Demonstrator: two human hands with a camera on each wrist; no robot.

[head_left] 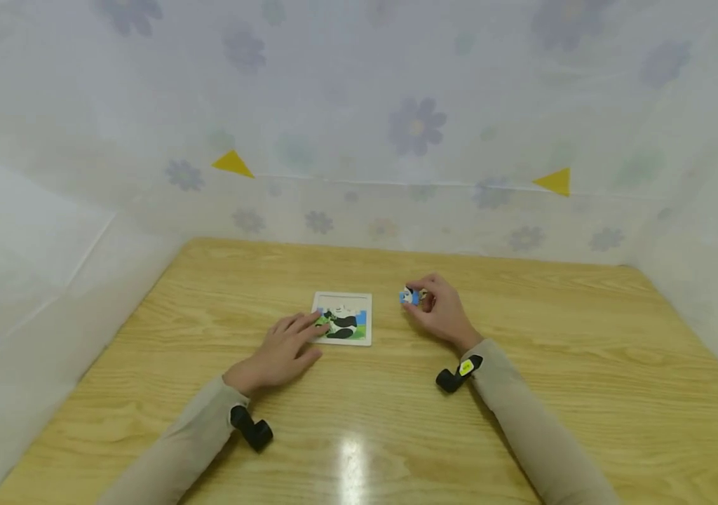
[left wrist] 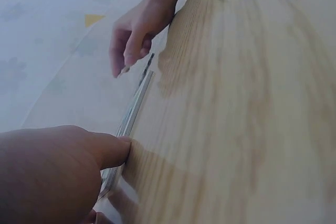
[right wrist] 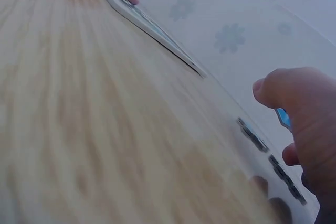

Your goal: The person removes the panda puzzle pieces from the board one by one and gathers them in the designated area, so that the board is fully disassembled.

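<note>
A white-framed panda jigsaw puzzle (head_left: pixel 362 341) lies flat on the table. My left hand (head_left: pixel 283 352) rests on its left side, fingers stretched out over the picture and the thumb by the near edge. Right of the puzzle, my right hand (head_left: pixel 441 312) pinches a small blue puzzle piece (head_left: pixel 406 298) with black and white on it between thumb and fingers. In the right wrist view only a blue sliver of that piece shows behind the thumb. Beneath that hand, two loose puzzle pieces (right wrist: pixel 253 135) lie on the tabletop, mostly hidden from the head view.
The wood-grain table (head_left: pixel 359 400) runs back to a pale flowered curtain (head_left: pixel 359 126), which also hangs along both sides. Two yellow triangles (head_left: pixel 551 182) mark the curtain at the back. Each sleeve bears a black wrist camera (head_left: pixel 458 375).
</note>
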